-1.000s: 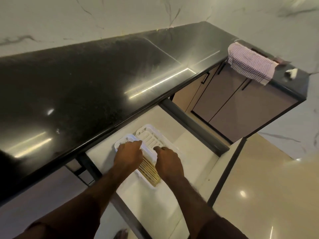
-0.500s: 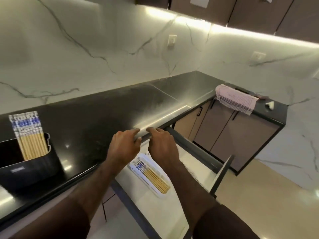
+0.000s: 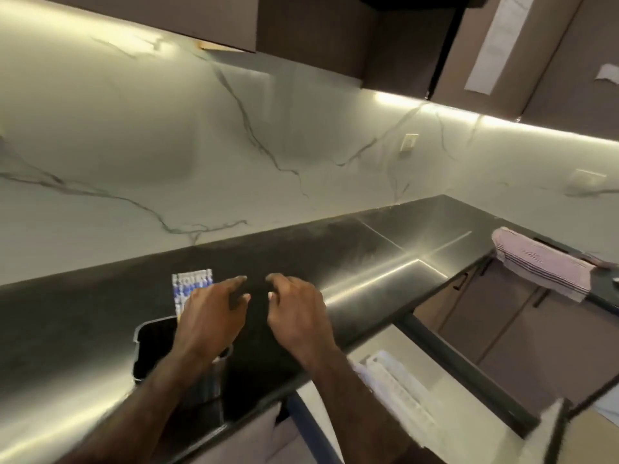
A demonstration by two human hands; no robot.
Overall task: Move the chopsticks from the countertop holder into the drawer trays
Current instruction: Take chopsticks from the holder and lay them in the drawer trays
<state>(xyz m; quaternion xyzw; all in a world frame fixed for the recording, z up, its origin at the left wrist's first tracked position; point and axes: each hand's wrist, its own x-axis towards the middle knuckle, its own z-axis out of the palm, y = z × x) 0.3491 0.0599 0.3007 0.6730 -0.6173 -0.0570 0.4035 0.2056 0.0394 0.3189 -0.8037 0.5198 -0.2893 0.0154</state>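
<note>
A black holder (image 3: 152, 346) stands on the dark countertop (image 3: 368, 262). Chopsticks (image 3: 191, 284) with blue-and-white patterned tops stick up out of it. My left hand (image 3: 209, 316) hovers just in front of those tops, fingers loosely spread and holding nothing; it hides the lower part of the chopsticks. My right hand (image 3: 296, 313) hangs beside it over the countertop, fingers relaxed and empty. Below the counter edge the drawer (image 3: 469, 406) stands pulled out, with a white tray (image 3: 398, 390) in it, blurred and partly behind my right forearm.
A striped pink cloth (image 3: 542, 266) drapes over the counter's right end. Marble backsplash runs behind, with wall cabinets above. Brown cabinet doors (image 3: 522, 326) with dark handles sit right of the drawer.
Both hands rose from the drawer tray to above the countertop and moved left toward the holder. The view lifted and swung left, bringing the holder under my left hand.
</note>
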